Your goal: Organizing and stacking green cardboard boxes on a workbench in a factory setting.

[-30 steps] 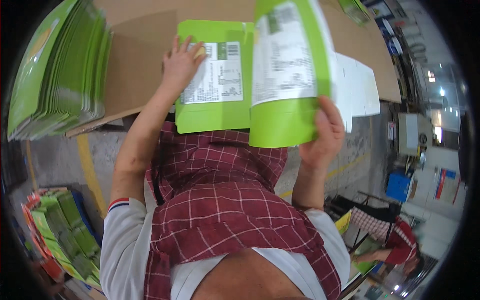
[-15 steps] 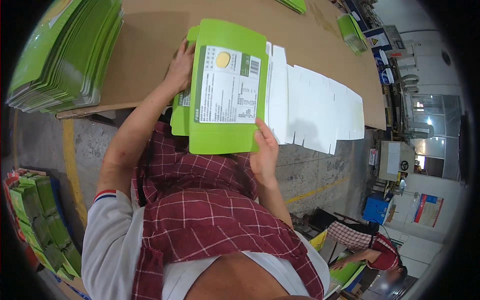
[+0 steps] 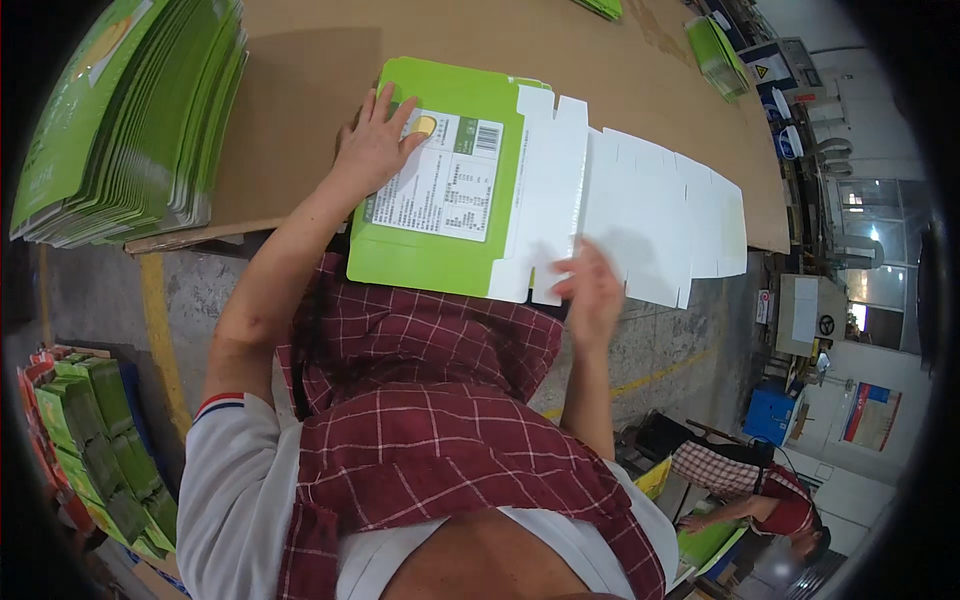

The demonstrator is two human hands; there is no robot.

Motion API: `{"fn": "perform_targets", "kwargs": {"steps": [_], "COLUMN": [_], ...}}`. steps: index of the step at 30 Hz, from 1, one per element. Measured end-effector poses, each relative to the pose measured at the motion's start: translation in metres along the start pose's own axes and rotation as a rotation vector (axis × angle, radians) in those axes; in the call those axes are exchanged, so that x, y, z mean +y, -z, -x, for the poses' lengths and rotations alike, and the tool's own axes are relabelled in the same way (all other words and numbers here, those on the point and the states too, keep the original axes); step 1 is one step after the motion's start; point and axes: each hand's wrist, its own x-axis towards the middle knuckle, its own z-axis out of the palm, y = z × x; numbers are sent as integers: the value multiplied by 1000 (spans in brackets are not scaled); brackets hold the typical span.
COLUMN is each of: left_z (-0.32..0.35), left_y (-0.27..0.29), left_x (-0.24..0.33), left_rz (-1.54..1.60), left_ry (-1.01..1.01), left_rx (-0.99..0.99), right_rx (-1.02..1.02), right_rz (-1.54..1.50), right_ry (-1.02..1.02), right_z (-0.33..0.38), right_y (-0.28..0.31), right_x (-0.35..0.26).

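Observation:
A flat green carton blank (image 3: 425,265) with a white printed panel lies at the table's near edge, its white flap (image 3: 540,185) reaching to the right. My left hand (image 3: 375,145) rests on the carton's upper left part, fingers spread and palm down. My right hand (image 3: 595,290) is apart from the green part, over or beside the near edge of the white card. Motion blurs its fingers, but they look apart and nothing shows between them. More white slotted card (image 3: 665,215) extends to the right of the flap.
A tall stack of green cartons (image 3: 130,130) stands at the left of the brown table (image 3: 300,110). Another green bundle (image 3: 715,60) is at the far right. Packed green cartons (image 3: 95,430) sit low on the left. A co-worker (image 3: 755,500) bends over green sheets at the lower right.
The carton blank has come down flat onto the card. My left hand has gone from its left edge to its top face. My right hand has let go and moved right.

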Motion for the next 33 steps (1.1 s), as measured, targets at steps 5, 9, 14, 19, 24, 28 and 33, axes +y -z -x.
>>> {"fn": "perform_targets", "kwargs": {"steps": [5, 9, 14, 19, 24, 28, 33], "left_z": [-3, -2, -4, -4, -8, -11, -15], "left_y": [-7, -8, -8, -5, -12, -18, -18], "left_x": [-5, -2, -2, -3, -10, -19, -23], "left_rz": [-78, -92, -129, -67, 85, 113, 223], "left_ry": [-26, 3, -9, 5, 7, -27, -145], "left_rx": [40, 40, 67, 77, 111, 112, 155], "right_rx": [-47, -422, -414, -86, -369, -18, 123], "right_rz": [-166, -677, 436, 1156, 947, 222, -1022], "right_ry": [38, 38, 436, 557, 566, 237, -699], "right_z": [-83, -117, -144, -100, 16, 49, 18], "right_y": [-1, -23, -74, -93, -42, 4, 16], "right_x": [54, 21, -25, 17, 40, 56, 99]}}
